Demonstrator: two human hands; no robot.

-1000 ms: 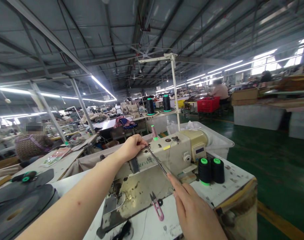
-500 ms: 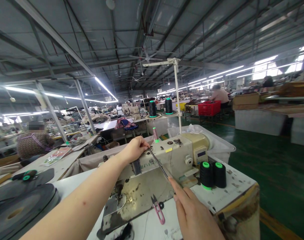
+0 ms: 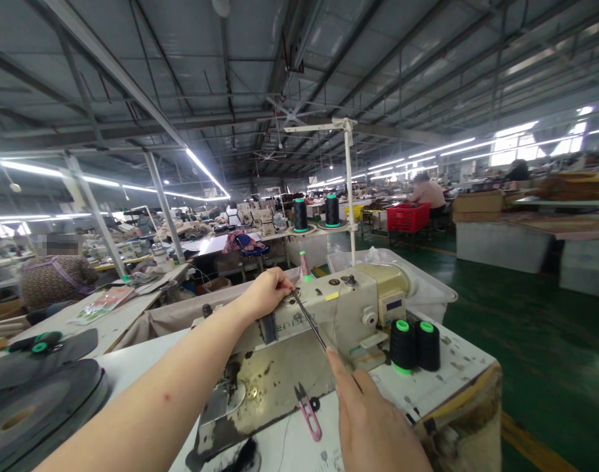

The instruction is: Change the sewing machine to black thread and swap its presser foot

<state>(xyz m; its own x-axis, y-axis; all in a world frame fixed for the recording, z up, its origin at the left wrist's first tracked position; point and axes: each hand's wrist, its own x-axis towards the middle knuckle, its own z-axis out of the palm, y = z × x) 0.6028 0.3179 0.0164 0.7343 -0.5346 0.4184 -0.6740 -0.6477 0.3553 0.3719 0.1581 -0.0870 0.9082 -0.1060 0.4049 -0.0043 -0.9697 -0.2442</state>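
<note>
A cream sewing machine (image 3: 348, 311) stands before me on a white table. Its top is where my left hand (image 3: 269, 293) is closed, thumb and fingertips pinching the far end of a long thin metal rod (image 3: 309, 320) that resembles a screwdriver shaft. The rod slants down to my right hand (image 3: 371, 410), which is wrapped round its near end with the forefinger laid along it; any handle is hidden in the palm. Pink thread snips (image 3: 309, 414) lie on the table, just left of my right hand, beside a small black disc (image 3: 315, 404).
Two black thread cones (image 3: 402, 347) stand right of the machine, and two more (image 3: 300, 215) sit on the thread stand (image 3: 349, 187). Large dark rolls (image 3: 48, 406) lie at left. Behind the machine is a white plastic bin (image 3: 439, 295). Co-workers sit farther off.
The view has shifted slightly. Both hands stay at nearly the same place on the rod, and the rod keeps about the same slant.
</note>
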